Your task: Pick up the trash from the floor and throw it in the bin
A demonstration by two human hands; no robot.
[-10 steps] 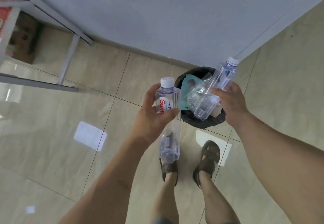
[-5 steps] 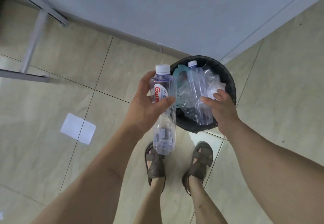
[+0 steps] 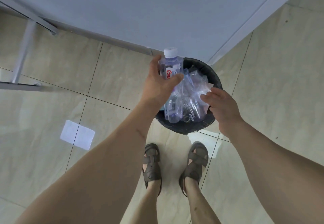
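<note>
While left grip (image 3: 158,83) holds bottle (image 3: 172,65), right (image 3: 221,106) relaxed

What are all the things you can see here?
bottle with red label: one, clear with white cap, held over the bin
bin: one, black, on the floor in the wall corner
clear plastic trash: a pile, see-through, inside the bin
metal frame: one, grey, far left by the wall
floor tiles: many, beige, shiny
wall: pale grey, behind the bin
sandals: two, brown, on the feet
left hand: grips the bottle
right hand: holds nothing, above the bin's edge
</note>
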